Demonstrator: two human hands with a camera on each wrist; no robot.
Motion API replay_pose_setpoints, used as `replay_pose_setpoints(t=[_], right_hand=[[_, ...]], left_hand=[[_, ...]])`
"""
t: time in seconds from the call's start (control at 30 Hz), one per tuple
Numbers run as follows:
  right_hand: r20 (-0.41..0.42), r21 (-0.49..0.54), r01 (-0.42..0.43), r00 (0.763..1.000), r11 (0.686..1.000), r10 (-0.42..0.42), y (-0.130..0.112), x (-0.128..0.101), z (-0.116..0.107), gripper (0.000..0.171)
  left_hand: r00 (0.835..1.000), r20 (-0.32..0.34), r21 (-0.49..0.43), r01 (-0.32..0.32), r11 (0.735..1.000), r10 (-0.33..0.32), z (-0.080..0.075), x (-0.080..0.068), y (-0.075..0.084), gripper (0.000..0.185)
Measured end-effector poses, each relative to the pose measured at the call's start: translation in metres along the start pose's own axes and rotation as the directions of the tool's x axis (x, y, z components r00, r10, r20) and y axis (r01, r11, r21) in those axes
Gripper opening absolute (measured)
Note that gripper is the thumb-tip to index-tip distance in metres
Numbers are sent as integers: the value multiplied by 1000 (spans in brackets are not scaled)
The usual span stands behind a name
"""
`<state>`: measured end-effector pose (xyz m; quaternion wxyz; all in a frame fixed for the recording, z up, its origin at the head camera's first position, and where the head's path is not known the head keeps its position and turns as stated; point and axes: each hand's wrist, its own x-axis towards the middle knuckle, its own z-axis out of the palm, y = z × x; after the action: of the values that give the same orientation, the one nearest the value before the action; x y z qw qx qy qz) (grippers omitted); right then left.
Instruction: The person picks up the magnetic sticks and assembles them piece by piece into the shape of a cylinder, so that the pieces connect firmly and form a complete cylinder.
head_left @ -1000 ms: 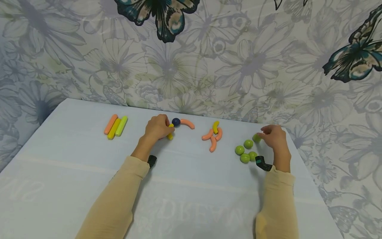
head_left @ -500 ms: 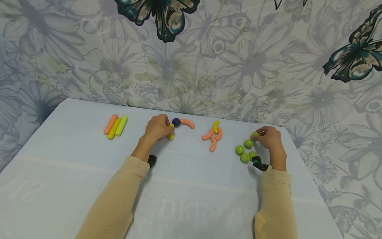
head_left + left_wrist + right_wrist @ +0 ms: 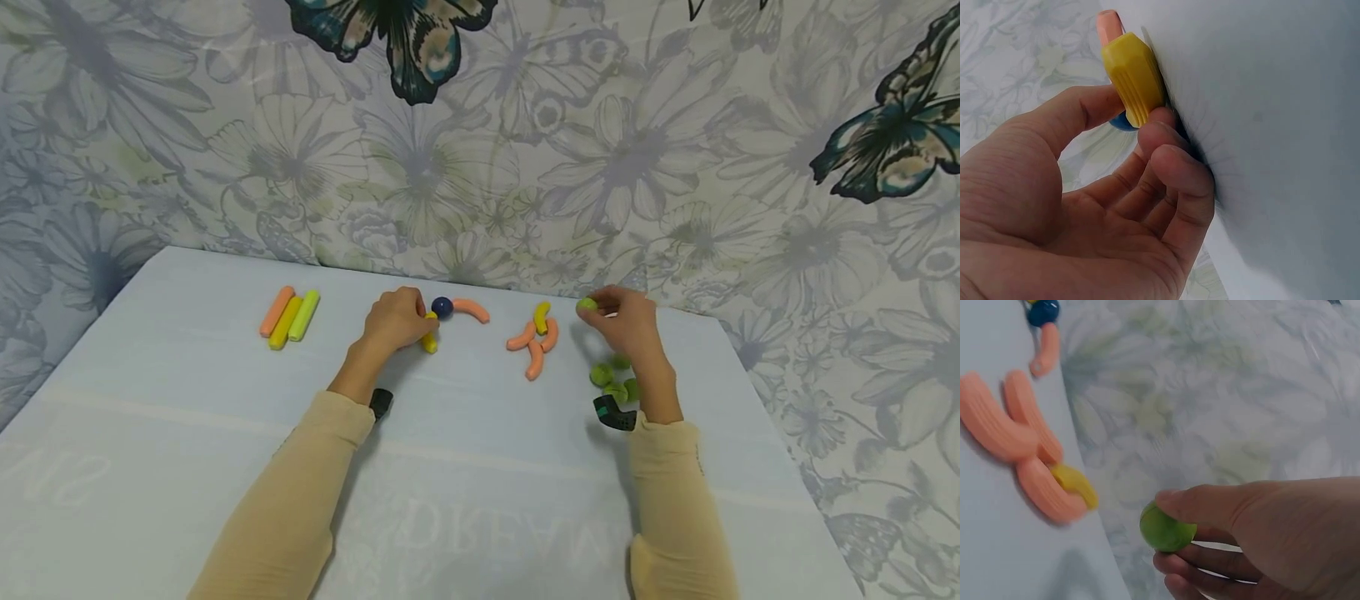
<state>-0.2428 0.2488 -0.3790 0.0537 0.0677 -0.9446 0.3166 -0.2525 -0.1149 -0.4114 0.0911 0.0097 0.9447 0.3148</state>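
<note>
Evidently the left hand's (image 3: 397,318) fingers pinch the yellow curved piece (image 3: 430,336) at the frame's upper centre to steady it beside the dark blue ball (image 3: 442,308). At upper right, the right hand's (image 3: 628,321) fingers grip a green ball (image 3: 587,305) by its sides, apparently so it clears the worktop (image 3: 480,446). Since the earlier frame, that ball has shifted leftward, away from the other green balls (image 3: 602,375); the left hand stays put.
</note>
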Motion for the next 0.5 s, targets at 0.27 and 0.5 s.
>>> replay_pose_setpoints(t=[0.27, 0.5], right_hand=[[32, 79, 100, 994, 992, -102, -26, 4, 33, 36], [10, 130, 141, 990, 982, -143, -39, 5, 56, 31]], left_hand=[[1000, 11, 2, 0, 1000, 0, -1, -1, 1, 21], [997, 2, -6, -75, 997, 75, 2, -1, 0, 34]])
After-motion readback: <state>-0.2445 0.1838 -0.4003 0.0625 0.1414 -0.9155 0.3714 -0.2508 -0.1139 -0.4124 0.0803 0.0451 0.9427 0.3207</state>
